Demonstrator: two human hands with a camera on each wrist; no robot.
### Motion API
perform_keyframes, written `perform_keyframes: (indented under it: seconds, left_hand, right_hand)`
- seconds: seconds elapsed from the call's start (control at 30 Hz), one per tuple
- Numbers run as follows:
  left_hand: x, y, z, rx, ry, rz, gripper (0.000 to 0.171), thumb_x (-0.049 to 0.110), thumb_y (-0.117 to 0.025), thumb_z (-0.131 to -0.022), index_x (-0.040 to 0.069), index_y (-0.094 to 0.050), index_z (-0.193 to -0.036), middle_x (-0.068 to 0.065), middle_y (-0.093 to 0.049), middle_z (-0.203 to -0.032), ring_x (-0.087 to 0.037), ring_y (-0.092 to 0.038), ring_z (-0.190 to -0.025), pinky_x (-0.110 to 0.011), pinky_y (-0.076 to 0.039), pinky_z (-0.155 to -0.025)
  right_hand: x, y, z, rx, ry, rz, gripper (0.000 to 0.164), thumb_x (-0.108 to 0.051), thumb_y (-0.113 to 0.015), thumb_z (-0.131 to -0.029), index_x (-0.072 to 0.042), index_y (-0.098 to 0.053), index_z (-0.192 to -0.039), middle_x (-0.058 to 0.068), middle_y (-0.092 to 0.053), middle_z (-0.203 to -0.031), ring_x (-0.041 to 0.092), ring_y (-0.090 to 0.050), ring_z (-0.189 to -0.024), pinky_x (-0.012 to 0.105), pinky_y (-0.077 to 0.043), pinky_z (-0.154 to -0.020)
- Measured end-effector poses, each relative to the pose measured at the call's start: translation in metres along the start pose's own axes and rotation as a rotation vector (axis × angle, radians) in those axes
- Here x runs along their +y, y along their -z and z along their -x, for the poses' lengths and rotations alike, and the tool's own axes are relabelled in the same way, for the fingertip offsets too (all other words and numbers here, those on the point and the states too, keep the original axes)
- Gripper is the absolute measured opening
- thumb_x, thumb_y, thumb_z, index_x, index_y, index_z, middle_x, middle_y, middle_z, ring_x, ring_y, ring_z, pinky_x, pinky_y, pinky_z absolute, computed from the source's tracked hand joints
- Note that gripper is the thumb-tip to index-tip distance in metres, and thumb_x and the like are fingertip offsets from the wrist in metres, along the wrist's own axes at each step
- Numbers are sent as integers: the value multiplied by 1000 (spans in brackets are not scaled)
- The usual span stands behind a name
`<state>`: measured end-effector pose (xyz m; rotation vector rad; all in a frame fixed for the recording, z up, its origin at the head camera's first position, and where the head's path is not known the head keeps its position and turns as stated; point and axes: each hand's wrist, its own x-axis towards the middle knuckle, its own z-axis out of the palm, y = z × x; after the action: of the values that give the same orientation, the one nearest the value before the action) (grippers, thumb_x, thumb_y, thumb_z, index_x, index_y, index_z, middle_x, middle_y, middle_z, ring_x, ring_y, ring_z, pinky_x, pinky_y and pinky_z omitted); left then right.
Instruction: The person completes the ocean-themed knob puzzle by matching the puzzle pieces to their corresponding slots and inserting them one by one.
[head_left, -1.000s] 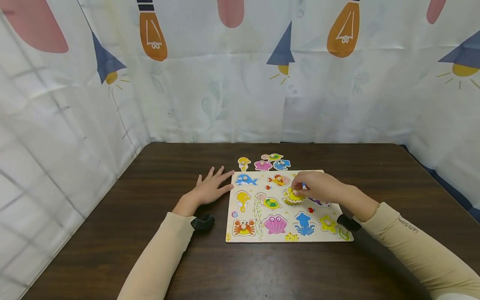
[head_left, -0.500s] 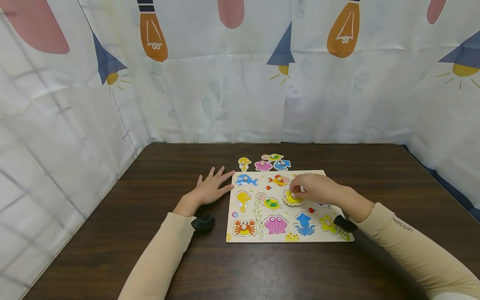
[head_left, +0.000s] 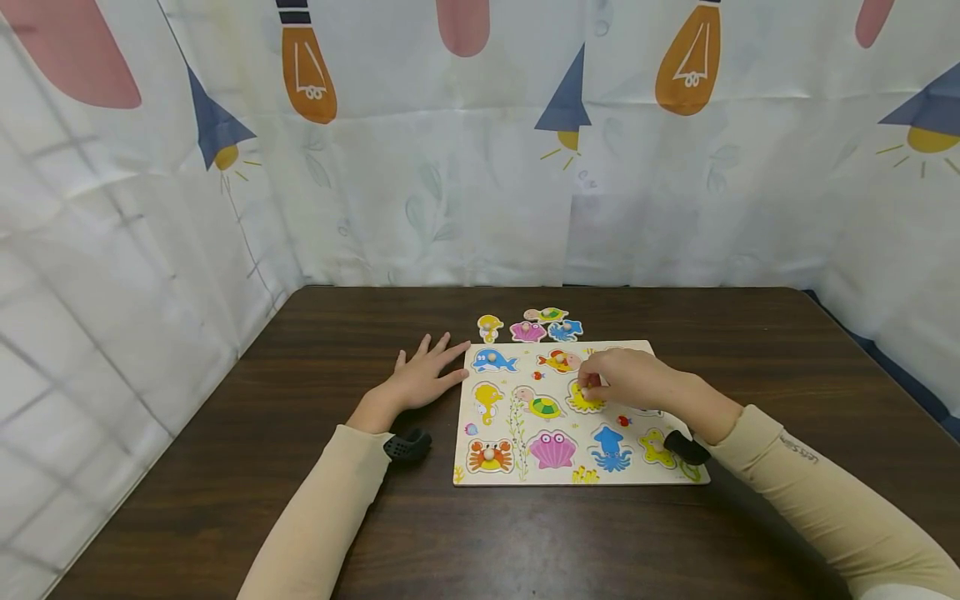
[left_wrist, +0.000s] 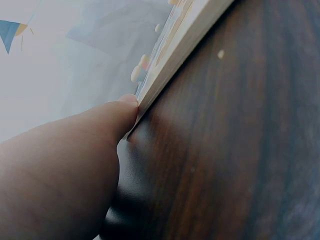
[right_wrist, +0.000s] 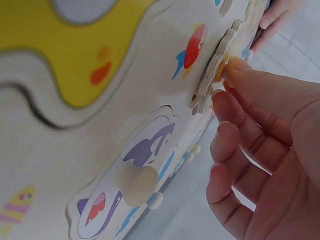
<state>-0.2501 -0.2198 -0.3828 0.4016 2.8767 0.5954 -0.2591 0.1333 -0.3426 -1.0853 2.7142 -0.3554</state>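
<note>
A wooden sea-animal puzzle board [head_left: 480, 425] lies on the table. My right hand [head_left: 633, 379] reaches over its right half. Thumb and forefinger pinch the knob of a yellow scalloped puzzle piece [head_left: 587, 400]. In the right wrist view this piece [right_wrist: 216, 70] shows edge-on, standing slightly proud of the board at its matching recess. The other right fingers are curled beside it. My left hand [head_left: 420, 379] lies spread at the board's upper left edge, its thumb [left_wrist: 125, 107] touching the board's side. Knobbed whale [head_left: 493, 360], fish [head_left: 557, 360], crab [head_left: 490, 456] and starfish [head_left: 656, 448] pieces sit in the board.
Beyond the board lie loose seahorse [head_left: 490, 327], shell [head_left: 528, 332], turtle [head_left: 546, 315] and blue squid [head_left: 566, 331] pieces. Matching printed recesses show on the board. A purple shark piece [right_wrist: 125, 175] is seated nearby. A patterned curtain [head_left: 480, 192] hangs behind the brown table [head_left: 360, 325].
My right hand has shifted slightly left and lowered the yellow piece into line with its recess, turning it a little. My left hand has stayed still.
</note>
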Motion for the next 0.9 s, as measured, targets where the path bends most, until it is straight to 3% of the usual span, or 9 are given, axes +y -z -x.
perform_keyframes:
  seconds: [0.9]
  left_hand:
    - [-2, -1, 0, 9, -5, 6, 66, 50, -48, -107, 25, -28, -165, -15, -11, -170, -44, 2, -155, -74, 3, -114]
  right_hand:
    - [0, 3, -8, -49, -24, 42, 5, -19, -77, -94, -17, -74, -99, -8, -58, -79, 12, -53, -74, 29, -45, -68]
